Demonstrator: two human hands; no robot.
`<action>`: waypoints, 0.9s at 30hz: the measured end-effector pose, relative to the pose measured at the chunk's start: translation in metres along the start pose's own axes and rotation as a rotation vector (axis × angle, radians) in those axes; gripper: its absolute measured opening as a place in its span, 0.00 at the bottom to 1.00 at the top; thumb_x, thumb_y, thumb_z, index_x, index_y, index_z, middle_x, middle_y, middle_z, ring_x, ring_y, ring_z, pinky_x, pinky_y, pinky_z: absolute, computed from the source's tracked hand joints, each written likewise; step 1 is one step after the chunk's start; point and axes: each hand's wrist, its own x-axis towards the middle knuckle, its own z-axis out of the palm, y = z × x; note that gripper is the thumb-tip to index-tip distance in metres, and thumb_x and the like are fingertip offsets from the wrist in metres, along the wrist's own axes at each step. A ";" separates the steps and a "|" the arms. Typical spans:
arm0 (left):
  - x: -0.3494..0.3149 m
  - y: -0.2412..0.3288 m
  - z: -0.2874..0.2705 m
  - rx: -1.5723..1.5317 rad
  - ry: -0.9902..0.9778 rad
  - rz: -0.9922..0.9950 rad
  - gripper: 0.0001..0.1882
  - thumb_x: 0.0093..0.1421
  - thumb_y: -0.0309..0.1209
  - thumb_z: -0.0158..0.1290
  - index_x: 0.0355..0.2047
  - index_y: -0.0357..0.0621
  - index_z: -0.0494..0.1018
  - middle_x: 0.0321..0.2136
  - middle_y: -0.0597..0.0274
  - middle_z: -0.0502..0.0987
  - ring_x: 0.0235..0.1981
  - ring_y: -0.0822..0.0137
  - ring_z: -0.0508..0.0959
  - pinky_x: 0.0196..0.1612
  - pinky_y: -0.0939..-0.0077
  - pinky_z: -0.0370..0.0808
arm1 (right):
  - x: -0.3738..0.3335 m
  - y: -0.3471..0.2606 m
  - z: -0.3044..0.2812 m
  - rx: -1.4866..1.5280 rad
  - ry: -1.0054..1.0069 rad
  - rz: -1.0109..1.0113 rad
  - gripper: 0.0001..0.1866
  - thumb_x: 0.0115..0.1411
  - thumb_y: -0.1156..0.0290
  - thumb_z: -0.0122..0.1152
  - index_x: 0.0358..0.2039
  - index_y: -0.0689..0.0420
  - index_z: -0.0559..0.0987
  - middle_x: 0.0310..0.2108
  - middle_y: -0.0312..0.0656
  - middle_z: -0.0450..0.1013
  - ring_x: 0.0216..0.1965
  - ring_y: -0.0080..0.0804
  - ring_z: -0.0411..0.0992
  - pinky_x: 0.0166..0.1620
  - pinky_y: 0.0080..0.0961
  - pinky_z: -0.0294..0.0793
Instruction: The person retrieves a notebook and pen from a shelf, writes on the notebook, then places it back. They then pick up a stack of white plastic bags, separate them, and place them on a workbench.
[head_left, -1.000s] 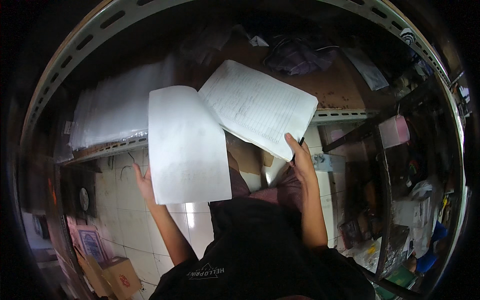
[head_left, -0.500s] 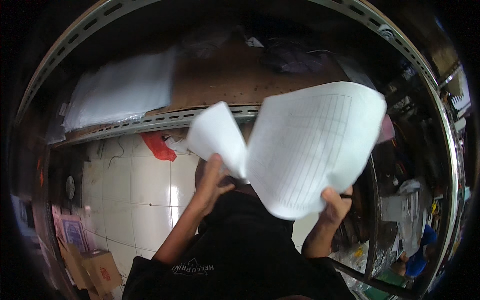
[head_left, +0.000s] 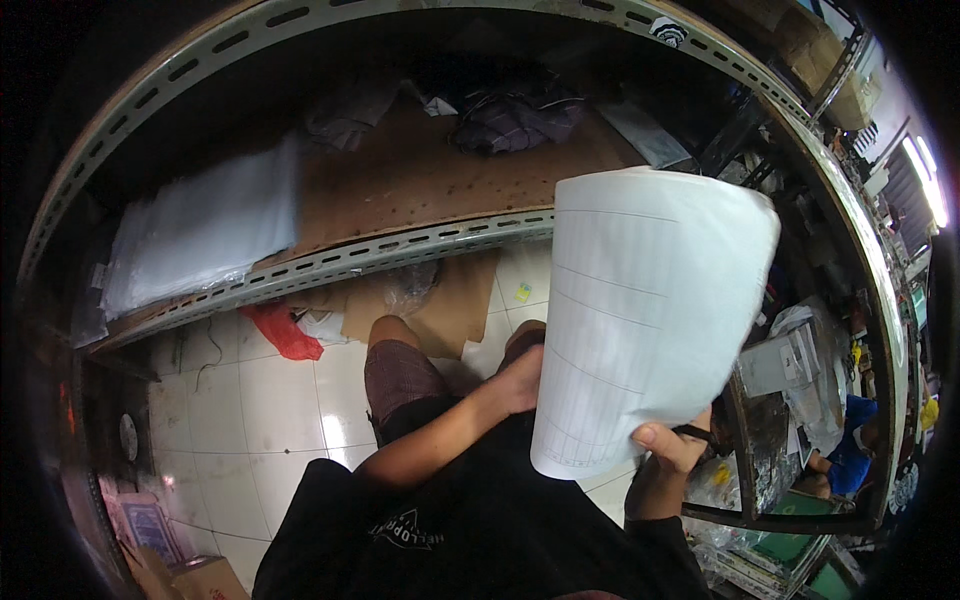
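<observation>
A sheaf of white paper sheets (head_left: 640, 310), printed with thin table lines, is held up to the right of my body and curves at its edges. My right hand (head_left: 675, 445) grips its lower right corner, thumb on the front face and the other fingers behind. A slim dark object (head_left: 694, 432) shows beside that hand; its kind is unclear. Reaching across my lap, my left hand (head_left: 523, 382) is at the left edge of the sheaf, and its fingertips are hidden behind the paper.
Ahead runs a metal-edged shelf (head_left: 430, 238) with a stack of clear plastic sleeves (head_left: 205, 225) and crumpled dark cloth (head_left: 515, 118). Below lie a red bag (head_left: 283, 330) and brown cardboard (head_left: 450, 305). Boxes (head_left: 205, 580) stand lower left. A person in blue (head_left: 853, 445) is at right.
The turned-back sheet on the left has gone over to the sheaf. My left hand has moved right to the sheaf's edge. The view has shifted, showing more of the right side.
</observation>
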 end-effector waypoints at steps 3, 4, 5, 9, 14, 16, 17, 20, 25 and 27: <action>0.004 0.037 -0.018 -0.182 0.256 0.017 0.28 0.69 0.47 0.58 0.59 0.38 0.73 0.54 0.58 0.80 0.52 0.63 0.81 0.56 0.63 0.79 | -0.023 0.019 -0.005 0.079 0.246 -0.163 0.34 0.40 0.70 0.77 0.51 0.70 0.80 0.41 0.48 0.81 0.40 0.39 0.80 0.50 0.36 0.77; 0.006 0.056 -0.039 -0.087 0.392 0.135 0.27 0.67 0.45 0.61 0.57 0.37 0.73 0.51 0.57 0.81 0.50 0.63 0.81 0.54 0.63 0.79 | -0.019 0.027 -0.003 0.094 0.309 -0.175 0.33 0.43 0.71 0.77 0.51 0.70 0.79 0.41 0.47 0.81 0.39 0.38 0.79 0.48 0.34 0.77; 0.007 0.077 -0.061 0.031 0.525 0.261 0.26 0.65 0.43 0.65 0.55 0.37 0.74 0.49 0.56 0.81 0.48 0.64 0.82 0.53 0.63 0.79 | -0.021 0.036 -0.005 0.124 0.375 -0.204 0.32 0.45 0.73 0.76 0.52 0.69 0.78 0.41 0.45 0.80 0.38 0.37 0.79 0.47 0.33 0.78; -0.044 0.210 -0.067 0.541 0.683 0.625 0.31 0.63 0.43 0.67 0.55 0.29 0.73 0.47 0.50 0.82 0.46 0.65 0.81 0.50 0.70 0.77 | 0.007 0.094 -0.006 0.143 0.380 0.060 0.14 0.59 0.80 0.70 0.47 0.66 0.81 0.38 0.41 0.80 0.34 0.27 0.77 0.37 0.19 0.76; -0.033 0.305 -0.181 0.997 0.808 0.484 0.46 0.59 0.50 0.67 0.65 0.27 0.66 0.57 0.39 0.77 0.56 0.54 0.78 0.61 0.66 0.73 | 0.078 0.185 0.096 0.218 0.038 0.415 0.15 0.61 0.65 0.75 0.41 0.60 0.82 0.30 0.32 0.77 0.23 0.16 0.68 0.26 0.17 0.63; -0.034 0.319 -0.221 1.110 0.875 0.356 0.52 0.57 0.55 0.67 0.68 0.28 0.63 0.62 0.36 0.73 0.61 0.50 0.75 0.65 0.64 0.69 | 0.098 0.208 0.129 0.093 -0.145 0.526 0.13 0.69 0.62 0.67 0.30 0.51 0.74 0.16 0.23 0.60 0.15 0.13 0.52 0.19 0.19 0.47; -0.036 0.322 -0.238 1.131 0.914 0.293 0.54 0.55 0.57 0.68 0.69 0.29 0.62 0.63 0.36 0.72 0.63 0.49 0.73 0.67 0.63 0.67 | 0.101 0.209 0.138 0.067 -0.203 0.598 0.13 0.70 0.60 0.64 0.31 0.52 0.74 0.17 0.25 0.63 0.15 0.12 0.52 0.19 0.19 0.47; -0.035 0.329 -0.271 1.252 1.006 0.256 0.55 0.53 0.59 0.68 0.69 0.30 0.63 0.64 0.36 0.72 0.63 0.48 0.74 0.65 0.62 0.69 | 0.115 0.198 0.136 -0.107 -0.508 0.574 0.16 0.74 0.57 0.57 0.35 0.56 0.76 0.21 0.33 0.75 0.14 0.12 0.51 0.19 0.17 0.49; -0.028 0.331 -0.296 1.487 1.108 0.436 0.51 0.53 0.61 0.67 0.66 0.36 0.69 0.59 0.39 0.77 0.58 0.50 0.79 0.62 0.62 0.73 | 0.141 0.179 0.115 -0.127 -0.530 0.613 0.17 0.77 0.57 0.50 0.42 0.60 0.75 0.36 0.48 0.84 0.14 0.12 0.51 0.19 0.15 0.53; -0.024 0.331 -0.298 1.540 1.080 0.564 0.48 0.54 0.63 0.66 0.64 0.39 0.73 0.55 0.41 0.80 0.55 0.51 0.81 0.60 0.62 0.74 | 0.142 0.187 0.121 0.038 -0.395 0.694 0.16 0.76 0.58 0.52 0.43 0.60 0.75 0.37 0.48 0.84 0.14 0.12 0.53 0.19 0.15 0.53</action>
